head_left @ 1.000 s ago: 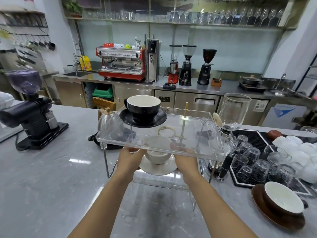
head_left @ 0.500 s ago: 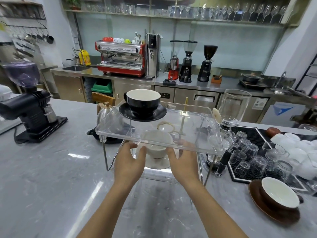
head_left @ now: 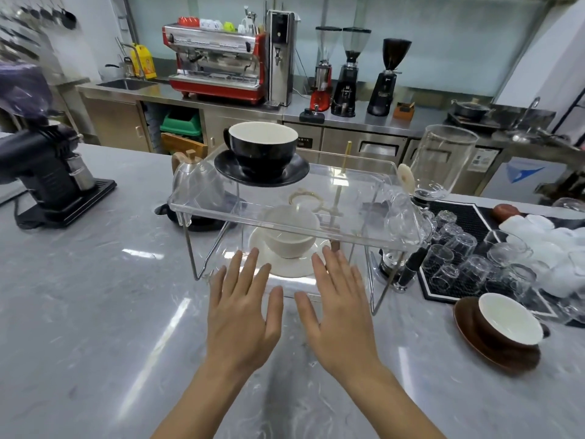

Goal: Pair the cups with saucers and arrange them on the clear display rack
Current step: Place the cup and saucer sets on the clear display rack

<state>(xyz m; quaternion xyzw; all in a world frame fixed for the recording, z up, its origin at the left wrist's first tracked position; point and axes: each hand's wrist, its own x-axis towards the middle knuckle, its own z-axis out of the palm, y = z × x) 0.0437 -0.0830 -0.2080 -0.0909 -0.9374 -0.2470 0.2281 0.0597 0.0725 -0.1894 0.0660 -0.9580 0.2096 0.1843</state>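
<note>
The clear display rack (head_left: 364, 229) stands on the grey counter in front of me. On its upper shelf sits a black cup (head_left: 262, 150) on a black saucer (head_left: 294, 172). A white cup (head_left: 289, 240) on a white saucer (head_left: 291, 269) rests on the lower shelf. At the right, on the counter, a brown cup (head_left: 509, 324) with a white inside sits on a brown saucer (head_left: 493, 353). My left hand (head_left: 243, 312) and my right hand (head_left: 338, 308) hover flat with straight fingers just in front of the rack, holding nothing.
A black grinder (head_left: 47, 179) stands at the left. A steel kettle (head_left: 193, 175) is behind the rack. A glass siphon (head_left: 440, 160), a black mat with several upturned glasses (head_left: 465, 258) and white cups (head_left: 557, 245) fill the right side.
Both hands let go of the white cup and saucer on the lower shelf and drew back toward me, with fingers now spread flat.
</note>
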